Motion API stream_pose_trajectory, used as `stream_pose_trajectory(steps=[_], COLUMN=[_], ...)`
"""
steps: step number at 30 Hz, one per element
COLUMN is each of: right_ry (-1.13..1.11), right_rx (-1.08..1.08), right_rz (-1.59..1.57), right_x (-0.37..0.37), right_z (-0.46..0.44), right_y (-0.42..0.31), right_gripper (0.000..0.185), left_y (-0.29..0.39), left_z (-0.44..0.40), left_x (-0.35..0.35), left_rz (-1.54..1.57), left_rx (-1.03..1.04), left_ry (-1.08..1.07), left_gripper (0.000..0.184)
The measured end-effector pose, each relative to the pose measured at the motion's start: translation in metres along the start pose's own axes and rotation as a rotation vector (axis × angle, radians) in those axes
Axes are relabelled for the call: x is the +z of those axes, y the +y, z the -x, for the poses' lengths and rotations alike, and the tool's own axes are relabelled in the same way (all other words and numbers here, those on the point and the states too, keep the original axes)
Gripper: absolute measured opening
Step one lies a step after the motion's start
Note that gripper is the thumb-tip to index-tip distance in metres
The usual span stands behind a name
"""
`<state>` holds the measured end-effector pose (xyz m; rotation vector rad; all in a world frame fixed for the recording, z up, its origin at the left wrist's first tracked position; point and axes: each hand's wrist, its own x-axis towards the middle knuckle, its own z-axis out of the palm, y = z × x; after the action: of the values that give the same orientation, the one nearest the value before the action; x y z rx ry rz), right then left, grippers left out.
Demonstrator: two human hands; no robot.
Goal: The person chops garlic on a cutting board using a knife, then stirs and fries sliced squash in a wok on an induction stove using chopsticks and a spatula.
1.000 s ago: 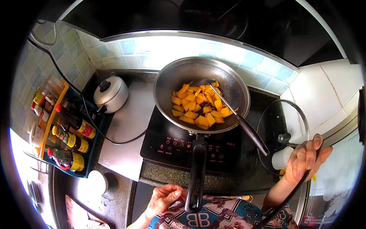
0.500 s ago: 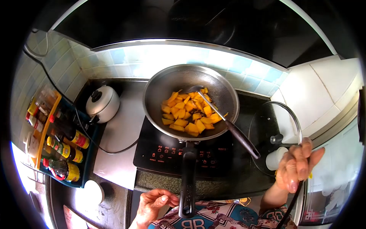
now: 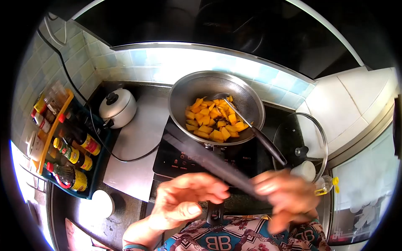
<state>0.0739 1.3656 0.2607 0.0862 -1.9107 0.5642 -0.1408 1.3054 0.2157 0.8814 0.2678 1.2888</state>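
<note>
The dark counter [image 3: 250, 204] has a black cooktop [image 3: 164, 162], a shiny sheet [image 3: 133, 169], a lidded pot [image 3: 122, 112] and a bottle rack [image 3: 55, 134] on it.

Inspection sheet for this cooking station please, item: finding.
Surface: dark speckled stone countertop; spills can't be judged.
Job's things: steel wok on black glass cooktop; orange food chunks and dark-handled steel utensil inside.
Clutter: white lidded pot, rack of sauce bottles at left; steel-rimmed glass lid at right.
Hands: left hand open, empty; right hand grips long dark object, blurred.
Cables: black cable crosses grey sheet to cooktop.
Surroundings: tiled wall behind; bystanders: nothing seen.
</note>
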Motion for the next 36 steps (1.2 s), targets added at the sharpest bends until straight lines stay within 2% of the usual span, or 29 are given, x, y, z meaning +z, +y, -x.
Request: stream_pose_trajectory(steps=[1,2,5,6,8,9,10,12,13,15,16,18,19,20,21,24,27,28,29,32,34,36], right_ry=[-0.174,-0.284,-0.390,-0.428,-0.521,-0.620,-0.647,-0.787,-0.838,-0.971,-0.971,-0.858,-0.768,-0.606,-0.560,-0.463,-0.448,-0.553,-0.656,-0.658,-0.703,-0.960], right_rx=[0.067,0.046,-0.132,-0.147,-0.030,-0.034,0.109,0.542,0.735,1.100,1.168,1.126,1.099,0.948,1.014,1.262,1.227,1.210,1.188,1.179,1.233,1.182], right_rz=[-0.033,0.068,0.239,0.309,0.515,0.700,0.849,1.095,1.172,1.027,1.021,1.048,1.068,0.978,0.893,0.736,0.641,0.674,0.709,0.581,0.638,0.724], right_x=[0.009,0.020,0.041,0.041,0.025,0.013,-0.001,-0.024,-0.034,-0.048,-0.052,-0.065,-0.076,-0.093,-0.100,-0.113,-0.138,-0.145,-0.150,-0.161,-0.155,-0.145], right_z=[-0.013,-0.013,-0.013,-0.011,-0.018,-0.027,-0.025,-0.019,-0.010,-0.009,-0.006,0.005,0.006,0.012,0.002,-0.042,-0.061,-0.068,-0.074,-0.087,-0.105,-0.121], right_y=[-0.006,-0.009,-0.004,-0.005,-0.004,0.000,0.006,0.019,0.030,0.041,0.046,0.052,0.051,0.051,0.039,-0.010,-0.045,-0.055,-0.062,-0.072,-0.069,-0.060], right_gripper=[0.039,0.042,0.031,0.029,0.027,0.031,0.045,0.069,0.068,0.065,0.061,0.060,0.056,0.052,0.051,0.048,0.043,0.042,0.042,0.040,0.039,0.038], left_y=[-0.002,-0.003,-0.005,-0.003,0.010,0.019,0.028,0.043,0.044,0.036,0.027,0.007,-0.002,-0.010,-0.016,-0.029,-0.037,-0.041,-0.039,-0.042,-0.048,-0.047], left_z=[-0.006,-0.010,-0.013,-0.011,-0.007,-0.005,-0.001,0.017,0.018,0.024,0.024,0.022,0.019,0.017,0.016,0.006,-0.010,-0.012,-0.014,-0.016,-0.017,-0.016], left_x=[0.003,0.008,0.016,0.013,0.000,-0.001,-0.002,-0.030,-0.031,-0.037,-0.036,-0.033,-0.032,-0.032,-0.031,-0.020,-0.002,-0.002,0.000,0.004,0.004,0.000], left_rz=[0.065,0.088,0.237,0.279,0.219,0.160,0.100,-0.075,-0.165,-0.338,-0.399,-0.508,-0.428,-0.349,-0.295,-0.151,-0.260,-0.304,-0.232,-0.207,-0.164,-0.187], left_rx=[-0.068,-0.127,-0.287,-0.285,-0.081,0.012,0.105,0.183,0.205,0.007,-0.106,-0.294,-0.341,-0.384,-0.419,-0.457,-0.404,-0.361,-0.421,-0.428,-0.373,-0.465], left_ry=[-0.078,-0.131,-0.110,-0.066,0.027,0.182,0.338,0.350,0.447,0.509,0.548,0.448,0.399,0.351,0.282,0.250,0.261,0.268,0.283,0.307,0.345,0.323], left_gripper=[0.065,0.070,0.070,0.067,0.061,0.057,0.054,0.047,0.041,0.037,0.036,0.038,0.041,0.045,0.050,0.041,0.037,0.038,0.039,0.038,0.033,0.067])
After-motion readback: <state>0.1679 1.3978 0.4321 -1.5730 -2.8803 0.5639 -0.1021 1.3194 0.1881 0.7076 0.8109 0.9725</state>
